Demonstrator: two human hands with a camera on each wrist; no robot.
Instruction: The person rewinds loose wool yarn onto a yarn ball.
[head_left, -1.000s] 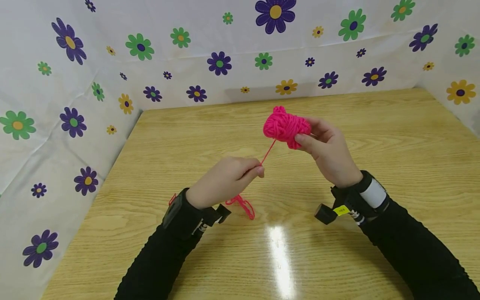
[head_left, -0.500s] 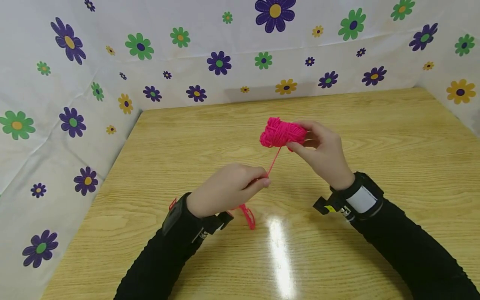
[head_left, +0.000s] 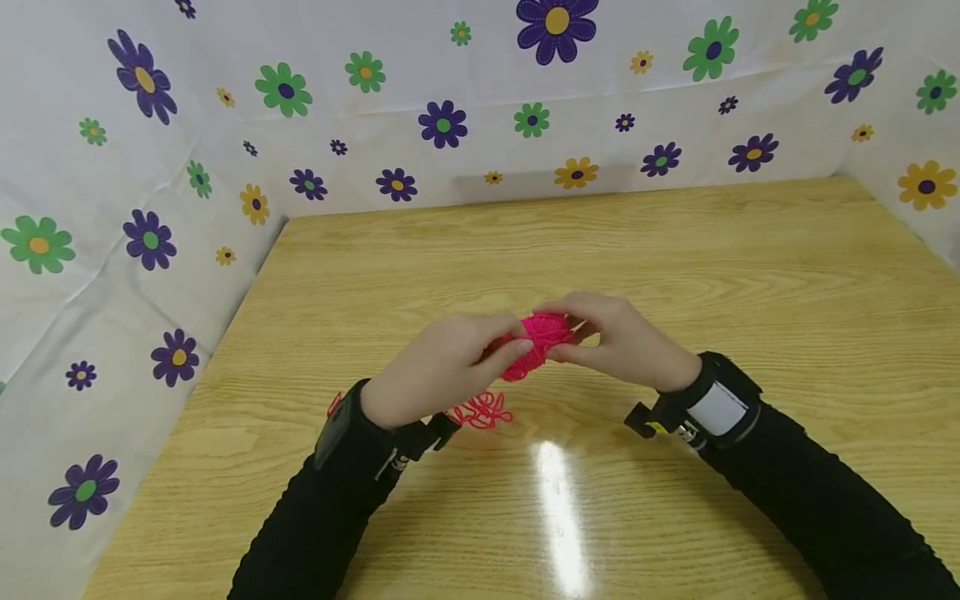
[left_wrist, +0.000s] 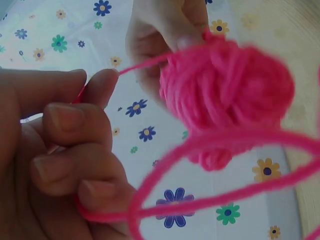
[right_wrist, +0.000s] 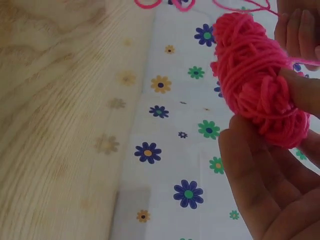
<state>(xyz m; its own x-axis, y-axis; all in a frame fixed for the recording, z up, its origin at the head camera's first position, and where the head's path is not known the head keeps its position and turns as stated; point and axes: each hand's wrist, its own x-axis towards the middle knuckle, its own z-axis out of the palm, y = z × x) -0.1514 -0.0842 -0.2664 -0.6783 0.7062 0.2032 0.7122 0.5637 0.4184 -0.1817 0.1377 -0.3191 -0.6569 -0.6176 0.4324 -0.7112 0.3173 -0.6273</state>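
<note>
A small bundle of bright pink yarn (head_left: 546, 332) is held above the table by my right hand (head_left: 618, 340), its thumb and fingers pinching one end. My left hand (head_left: 453, 362) sits just left of the bundle. In the left wrist view, its thumb and forefinger pinch a strand of yarn (left_wrist: 142, 65) that runs taut to the bundle (left_wrist: 225, 95), and its other fingers are curled with yarn passing below them. The right wrist view shows the wound bundle (right_wrist: 257, 75) between thumb and fingers. Loose yarn loops (head_left: 483, 410) hang or lie below the left hand.
A wooden table (head_left: 675, 250) spreads beneath both hands. White cloth with printed flowers (head_left: 360, 142) stands behind it and along its sides. A bit of red (head_left: 334, 403) shows beside the left wrist, mostly hidden by the strap.
My right hand has brought the yarn bundle down and toward the left hand, turning it on the way. The strand between the hands, visible earlier, is now hidden in the head view.
</note>
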